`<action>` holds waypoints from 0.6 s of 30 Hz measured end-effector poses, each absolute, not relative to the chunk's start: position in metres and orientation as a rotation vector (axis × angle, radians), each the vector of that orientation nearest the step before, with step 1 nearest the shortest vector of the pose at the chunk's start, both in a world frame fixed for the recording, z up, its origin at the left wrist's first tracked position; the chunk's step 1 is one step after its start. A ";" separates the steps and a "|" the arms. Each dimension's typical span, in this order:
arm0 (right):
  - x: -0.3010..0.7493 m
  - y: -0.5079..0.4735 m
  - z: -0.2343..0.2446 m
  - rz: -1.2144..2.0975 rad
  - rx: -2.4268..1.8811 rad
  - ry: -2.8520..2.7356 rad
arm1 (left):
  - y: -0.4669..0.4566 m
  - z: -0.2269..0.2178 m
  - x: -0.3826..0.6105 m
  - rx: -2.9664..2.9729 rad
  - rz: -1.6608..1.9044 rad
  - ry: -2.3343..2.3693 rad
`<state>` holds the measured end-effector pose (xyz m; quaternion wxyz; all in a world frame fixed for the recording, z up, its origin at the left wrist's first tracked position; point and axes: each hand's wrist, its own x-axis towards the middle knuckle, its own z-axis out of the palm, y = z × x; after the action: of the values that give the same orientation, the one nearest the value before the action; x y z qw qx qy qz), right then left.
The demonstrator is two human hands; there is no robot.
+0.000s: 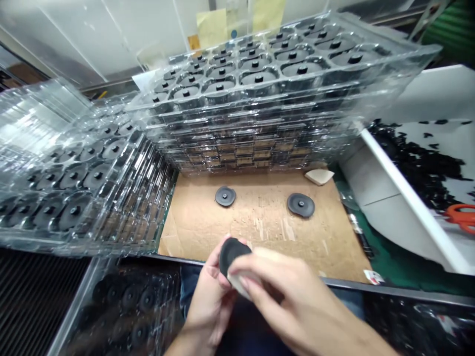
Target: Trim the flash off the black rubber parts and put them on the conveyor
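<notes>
Holding a black round disc (232,254) up in the air, just past the front edge of the surface (345,283), right between both hands. Clenching that disc from below with the left grip (210,301), fingers curling up around the rim. Wrapping the right grip (293,296) around a pale pad (237,284) and pressing that pad against the disc from the right side. Hiding most of the pad behind the fingers, so no telling if it is cloth, paper or foam. Keeping the disc tilted, with one dark flat face showing up and to the left, and the right grip lying closest to its lower edge.

Sitting flat on a brown cardboard sheet (260,232), well in front of the hands, one black disc (225,196) on the left and another black disc (300,204) on the right, well apart. Resting near the back of the cardboard, a folded pale piece (319,176). Rising behind it, a tall stack of clear plastic trays (260,113), with a black disc in every pocket. Leaning at the left, a second stack of clear trays (55,173). Lying far off at the right, orange scissors (460,217) beside a white bin (404,198) of black scraps.
</notes>
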<state>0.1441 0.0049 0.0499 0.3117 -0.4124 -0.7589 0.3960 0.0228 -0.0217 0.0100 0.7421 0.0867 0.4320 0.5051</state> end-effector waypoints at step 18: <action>0.170 -0.010 0.052 1.030 -0.995 -1.974 | -0.019 0.027 0.024 0.181 1.038 0.858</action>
<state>0.1701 -0.0096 0.0516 0.3442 -0.3830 -0.7601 0.3965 0.0235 -0.0192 0.0266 0.7779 0.0837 0.3967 0.4801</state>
